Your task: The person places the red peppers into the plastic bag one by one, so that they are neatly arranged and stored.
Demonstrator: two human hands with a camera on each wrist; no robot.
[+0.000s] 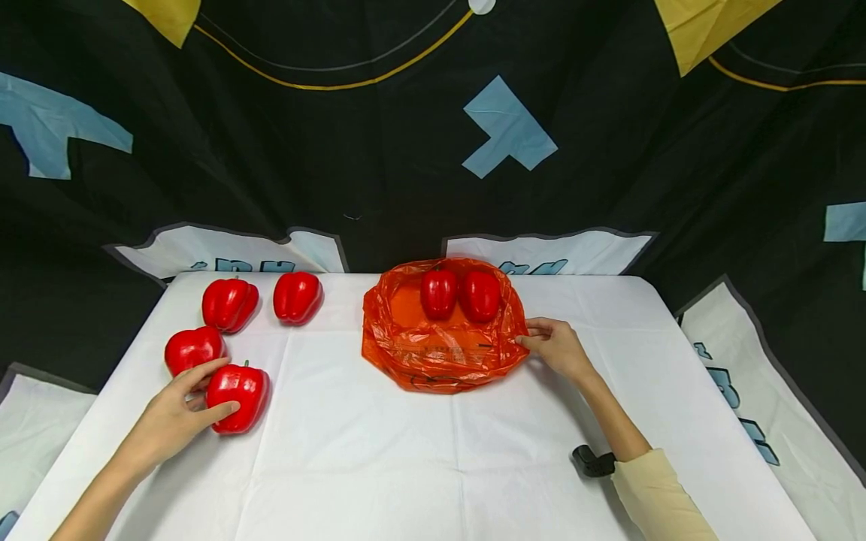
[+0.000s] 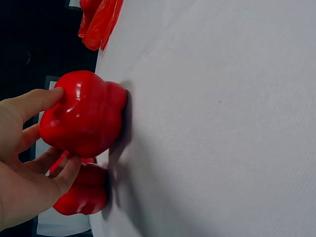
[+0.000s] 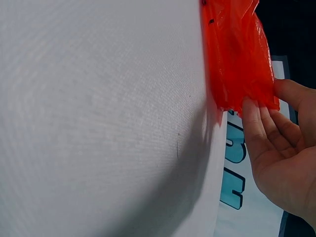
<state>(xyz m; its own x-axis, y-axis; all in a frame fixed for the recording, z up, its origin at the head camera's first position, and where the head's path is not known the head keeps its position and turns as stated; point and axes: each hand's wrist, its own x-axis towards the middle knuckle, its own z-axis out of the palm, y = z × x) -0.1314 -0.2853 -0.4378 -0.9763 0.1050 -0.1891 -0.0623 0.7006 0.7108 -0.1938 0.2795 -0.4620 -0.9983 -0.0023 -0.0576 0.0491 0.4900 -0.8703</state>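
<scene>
Around the nearest red pepper (image 1: 238, 398) on the left of the table, the left hand (image 1: 172, 417) has its thumb and fingers. In the left wrist view that pepper (image 2: 84, 116) rests on the cloth, the left hand (image 2: 34, 158) gripping its near side, another pepper (image 2: 84, 192) behind. The right hand (image 1: 558, 347) holds the right edge of an open orange plastic bag (image 1: 433, 364). Two peppers (image 1: 439, 293) (image 1: 480, 296) lie inside the bag. In the right wrist view, thumb and fingers of the right hand (image 3: 286, 148) pinch the bag's edge (image 3: 239, 59).
Three more red peppers (image 1: 195, 350) (image 1: 230, 304) (image 1: 298, 297) stand at the table's back left. A white cloth (image 1: 365, 466) covers the table. A black device (image 1: 592, 461) is by the right forearm. A dark printed curtain (image 1: 406, 173) hangs behind.
</scene>
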